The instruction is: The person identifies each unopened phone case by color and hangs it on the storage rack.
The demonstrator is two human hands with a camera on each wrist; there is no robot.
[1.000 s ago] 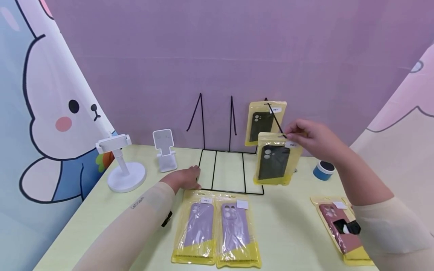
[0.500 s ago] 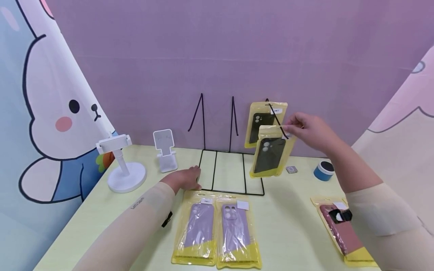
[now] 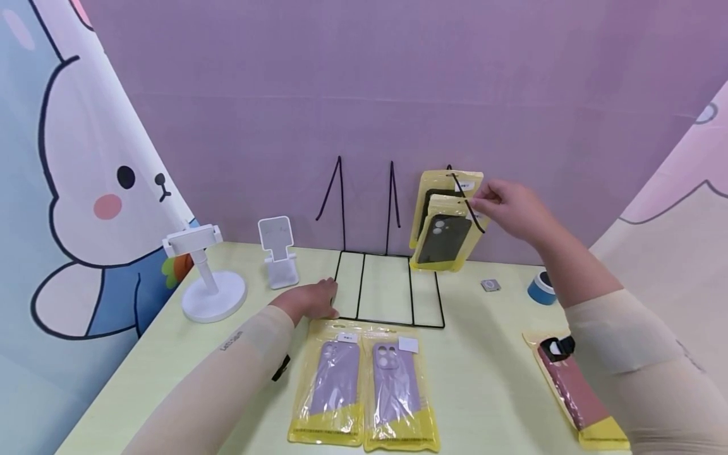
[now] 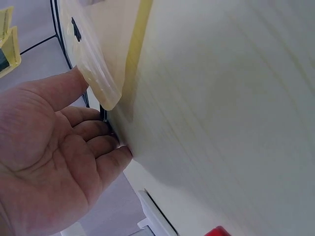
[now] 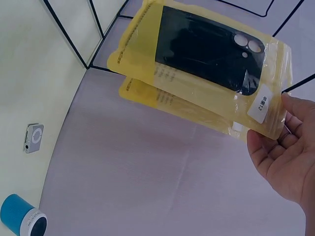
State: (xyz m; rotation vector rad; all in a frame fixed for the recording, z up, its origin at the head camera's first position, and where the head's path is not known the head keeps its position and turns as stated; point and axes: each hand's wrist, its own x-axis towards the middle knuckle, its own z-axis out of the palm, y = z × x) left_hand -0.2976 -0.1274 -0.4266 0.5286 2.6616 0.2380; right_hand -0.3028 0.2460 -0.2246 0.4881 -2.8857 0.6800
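Note:
My right hand (image 3: 514, 205) pinches the upper corner of a yellow-edged clear bag with a black phone case (image 3: 446, 237) in it. The bag's hang hole is on the right hook of a black wire display rack (image 3: 387, 322), with the hook's end sticking out past it. Behind it on that hook hangs a similar bagged black phone case (image 3: 432, 181), partly covered. In the right wrist view, thumb and fingers grip the bag (image 5: 211, 54) beside its white label. My left hand (image 3: 313, 298) holds the rack's front left base corner, fingers (image 4: 110, 164) against the table.
Two bagged purple phone cases (image 3: 335, 385) lie before the rack. A bagged red phone case (image 3: 580, 392) lies right, partly under the right arm. White phone stands (image 3: 213, 297) are at the left; a small silver player (image 3: 490, 285) and a blue jar (image 3: 542, 291) are at the right.
My right hand has moved back and up along the right hook, carrying the bagged black case from the hook's tip toward the one behind. The left hand has stayed on the rack.

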